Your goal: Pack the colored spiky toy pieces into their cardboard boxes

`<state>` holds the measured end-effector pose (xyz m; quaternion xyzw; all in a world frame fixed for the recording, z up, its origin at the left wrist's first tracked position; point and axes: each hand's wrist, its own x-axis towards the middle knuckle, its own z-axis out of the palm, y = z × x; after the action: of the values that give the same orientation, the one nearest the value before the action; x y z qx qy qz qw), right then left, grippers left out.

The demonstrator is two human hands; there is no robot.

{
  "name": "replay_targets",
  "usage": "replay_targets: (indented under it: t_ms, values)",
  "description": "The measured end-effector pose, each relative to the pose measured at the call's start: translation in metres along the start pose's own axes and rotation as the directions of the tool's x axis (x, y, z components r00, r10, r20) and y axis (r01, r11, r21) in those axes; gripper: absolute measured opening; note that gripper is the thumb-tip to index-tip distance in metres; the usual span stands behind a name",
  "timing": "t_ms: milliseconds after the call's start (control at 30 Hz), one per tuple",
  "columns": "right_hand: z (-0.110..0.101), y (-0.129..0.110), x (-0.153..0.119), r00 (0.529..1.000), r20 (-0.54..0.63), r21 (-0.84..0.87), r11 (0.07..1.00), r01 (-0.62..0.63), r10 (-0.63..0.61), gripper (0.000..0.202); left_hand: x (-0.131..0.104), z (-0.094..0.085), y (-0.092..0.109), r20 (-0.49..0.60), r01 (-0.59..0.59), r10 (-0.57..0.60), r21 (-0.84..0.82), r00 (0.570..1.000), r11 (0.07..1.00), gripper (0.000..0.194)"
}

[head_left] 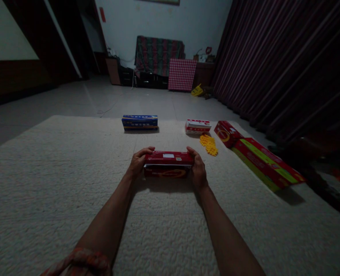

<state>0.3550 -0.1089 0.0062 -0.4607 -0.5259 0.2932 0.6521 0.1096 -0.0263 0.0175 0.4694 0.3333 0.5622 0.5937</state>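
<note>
A long dark red cardboard box (166, 171) is held lengthwise between my two hands, low over the quilted cream mat (158, 222). My left hand (138, 163) grips its left end, with the fingertips on the top edge. Around the right end, my right hand (198, 166) is closed in the same way. A white label shows on the upper face, and a pale gap line runs below it along the front. Beyond my right hand lies a yellow knobbly piece (209, 145), possibly a textured cloth.
A blue box (140, 123) stands at the mat's far edge. To the right are a white-and-red box (197, 127), another red box (227, 133) and a long red-and-green box (266, 163). Purple curtains (284, 57) hang at the right. Low furniture (152, 81) lines the back wall.
</note>
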Motion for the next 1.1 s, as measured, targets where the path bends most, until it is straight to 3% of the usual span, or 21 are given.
replay_targets:
  t_ms: [233,433,600,733,1100]
  values:
    - [-0.001,-0.008,0.002,0.991,0.048,-0.208,0.969,0.130,-0.123,0.035,0.003,-0.006,0.002,0.068,0.009,-0.008,-0.003,0.998,1.000,0.017]
    - [0.000,-0.004,0.002,0.989,0.042,-0.247,0.958,0.147,-0.141,0.030,0.004,-0.023,0.015,0.232,0.054,-0.030,-0.101,0.972,0.993,0.044]
    - [-0.001,0.001,0.003,0.987,0.039,-0.264,0.951,0.162,-0.158,0.029,0.005,-0.029,0.018,0.387,0.033,-0.065,0.089,0.920,0.995,0.057]
    - [-0.002,0.004,0.003,0.983,0.046,-0.287,0.940,0.183,-0.177,0.029,0.005,-0.028,0.017,0.431,-0.058,-0.055,0.244,0.901,0.968,0.046]
    - [-0.004,0.007,0.000,0.992,0.059,-0.294,0.948,0.126,-0.114,0.029,0.002,-0.025,0.022,0.418,-0.065,-0.056,0.268,0.907,0.961,0.029]
